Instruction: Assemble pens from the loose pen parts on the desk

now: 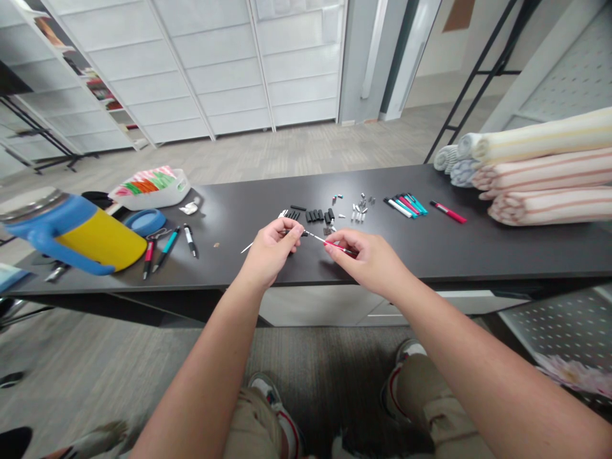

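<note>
Fingers [291, 224] of both hands pinch closed on a slim pink-and-white pen part [316, 239], holding it level above the black surface [478, 255].

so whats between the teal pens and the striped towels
A red-and-black pen lies on the black tabletop there, in the head view.

Head-worn view, facing forward-down, apparently wide-angle
</note>
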A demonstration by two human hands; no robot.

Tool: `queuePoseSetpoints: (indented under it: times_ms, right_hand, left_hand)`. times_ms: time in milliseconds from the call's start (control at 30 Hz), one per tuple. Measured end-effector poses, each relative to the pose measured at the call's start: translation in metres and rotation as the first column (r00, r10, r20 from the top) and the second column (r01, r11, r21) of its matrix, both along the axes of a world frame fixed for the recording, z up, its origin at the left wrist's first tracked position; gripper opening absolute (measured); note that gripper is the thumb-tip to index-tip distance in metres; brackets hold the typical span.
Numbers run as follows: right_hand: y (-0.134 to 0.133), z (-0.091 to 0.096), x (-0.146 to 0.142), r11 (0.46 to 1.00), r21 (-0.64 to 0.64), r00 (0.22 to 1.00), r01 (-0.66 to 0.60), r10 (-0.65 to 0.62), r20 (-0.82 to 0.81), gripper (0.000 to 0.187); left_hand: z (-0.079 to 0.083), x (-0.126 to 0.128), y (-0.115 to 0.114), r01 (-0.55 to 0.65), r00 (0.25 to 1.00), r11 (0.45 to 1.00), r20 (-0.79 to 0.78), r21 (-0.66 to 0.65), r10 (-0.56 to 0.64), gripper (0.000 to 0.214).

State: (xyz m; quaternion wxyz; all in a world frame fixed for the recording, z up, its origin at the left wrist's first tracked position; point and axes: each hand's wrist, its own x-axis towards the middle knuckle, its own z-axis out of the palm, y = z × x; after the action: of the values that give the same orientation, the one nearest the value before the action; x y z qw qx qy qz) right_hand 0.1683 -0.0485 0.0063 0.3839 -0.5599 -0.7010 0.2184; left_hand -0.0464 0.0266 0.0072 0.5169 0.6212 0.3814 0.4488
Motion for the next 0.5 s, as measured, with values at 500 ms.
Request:
queuePoseSetpoints:
  times_ms: [500]
  right_hand:
    - [0.0002,-0.0004,-0.0004,1.0,-0.023,1.0,0.01,-0.01,0.0,0.022]
  left_hand:
    - [-0.0003,0.0003,-0.0002,-0.003,0.999,1.0,-0.053,0.014,0.004,0.022]
